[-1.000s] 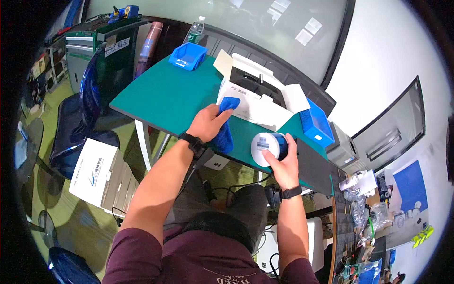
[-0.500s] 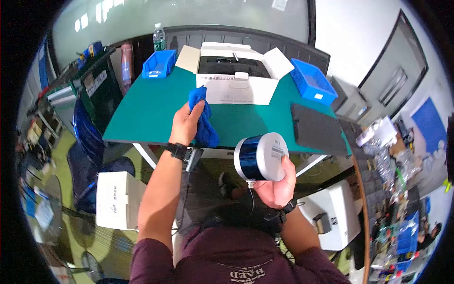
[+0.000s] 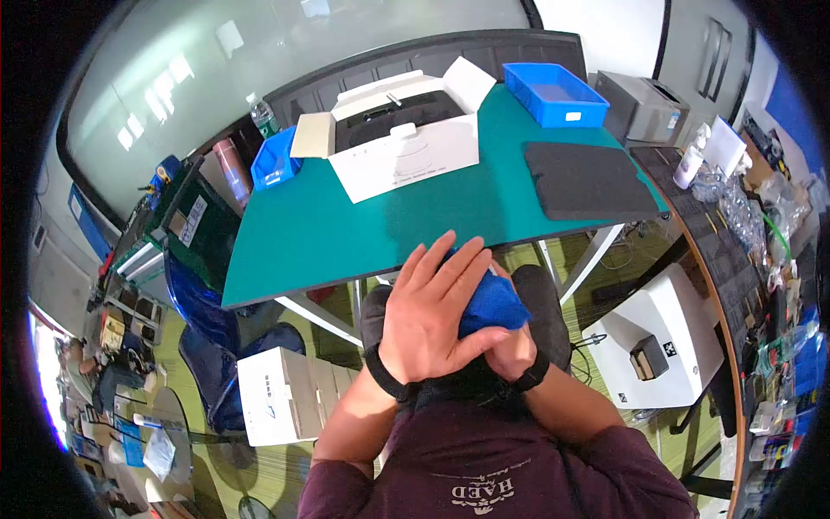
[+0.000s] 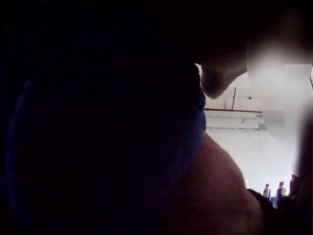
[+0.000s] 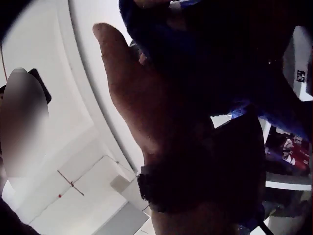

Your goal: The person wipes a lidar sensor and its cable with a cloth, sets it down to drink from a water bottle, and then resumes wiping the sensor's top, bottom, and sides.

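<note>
My left hand [image 3: 437, 307] lies over a blue cloth [image 3: 497, 307] above my lap, its fingers straight and thumb spread, pressing the cloth onto the round lidar sensor. Cloth and left hand hide nearly all of the sensor. From below and the right, my right hand [image 3: 514, 350] holds the sensor; most of its fingers are covered. Dark blue cloth [image 4: 102, 132] fills much of the left wrist view. The right wrist view shows my right hand [image 5: 142, 103] in shadow beside the cloth. Beyond, an open white carton [image 3: 432, 164] with a black insert stands on the green table.
On the green table [image 3: 285, 251] are a blue bin [image 3: 275, 164] at left, a blue tray [image 3: 562, 112] at back right and a black foam sheet [image 3: 588, 182]. A white box [image 3: 268, 411] stands low at left. A cluttered bench [image 3: 700, 225] runs along the right.
The cloth in my left hand has moved right and down onto the sensor, and the left fingers have straightened. The sensor in my right hand has come off the table edge toward my lap.
</note>
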Available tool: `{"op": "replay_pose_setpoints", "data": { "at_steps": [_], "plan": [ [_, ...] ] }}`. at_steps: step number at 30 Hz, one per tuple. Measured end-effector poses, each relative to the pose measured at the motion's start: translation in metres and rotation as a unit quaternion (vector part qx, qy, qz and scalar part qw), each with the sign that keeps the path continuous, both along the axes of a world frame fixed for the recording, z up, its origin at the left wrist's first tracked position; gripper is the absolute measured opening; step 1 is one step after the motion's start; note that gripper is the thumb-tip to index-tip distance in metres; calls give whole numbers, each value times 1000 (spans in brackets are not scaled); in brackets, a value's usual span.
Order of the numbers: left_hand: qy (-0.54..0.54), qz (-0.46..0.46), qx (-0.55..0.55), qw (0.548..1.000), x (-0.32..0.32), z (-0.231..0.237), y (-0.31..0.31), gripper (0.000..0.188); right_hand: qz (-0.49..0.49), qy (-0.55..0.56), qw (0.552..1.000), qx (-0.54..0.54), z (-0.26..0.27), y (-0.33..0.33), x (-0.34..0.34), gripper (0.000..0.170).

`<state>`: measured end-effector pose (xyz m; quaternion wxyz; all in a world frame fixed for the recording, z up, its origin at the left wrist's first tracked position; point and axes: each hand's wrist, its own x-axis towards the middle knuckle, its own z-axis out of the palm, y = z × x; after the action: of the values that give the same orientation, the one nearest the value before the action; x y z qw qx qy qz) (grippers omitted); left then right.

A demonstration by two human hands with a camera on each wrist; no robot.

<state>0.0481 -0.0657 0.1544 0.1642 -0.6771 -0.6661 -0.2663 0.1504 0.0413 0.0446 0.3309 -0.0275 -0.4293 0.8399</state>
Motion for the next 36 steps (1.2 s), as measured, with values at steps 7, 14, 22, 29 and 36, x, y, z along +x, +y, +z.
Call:
{"op": "replay_pose_setpoints", "data": {
  "at_steps": [7,14,22,29,36],
  "plan": [
    [-54,95,-38,993,14,-37,-12,55,36,-50,995,-79,-31,0,4,64],
    [-251,126,-16,960,14,-44,-36,61,71,-152,978,124,-22,5,13,87],
    [-356,99,96,924,11,-74,-47,44,87,-220,950,204,-7,-8,12,101],
    [-598,-1,97,796,-1,-102,-55,68,85,-174,963,185,-27,-4,11,90],
    [-750,-34,62,658,1,-123,-54,86,56,-136,988,46,-36,-3,7,84]
  ]
}}
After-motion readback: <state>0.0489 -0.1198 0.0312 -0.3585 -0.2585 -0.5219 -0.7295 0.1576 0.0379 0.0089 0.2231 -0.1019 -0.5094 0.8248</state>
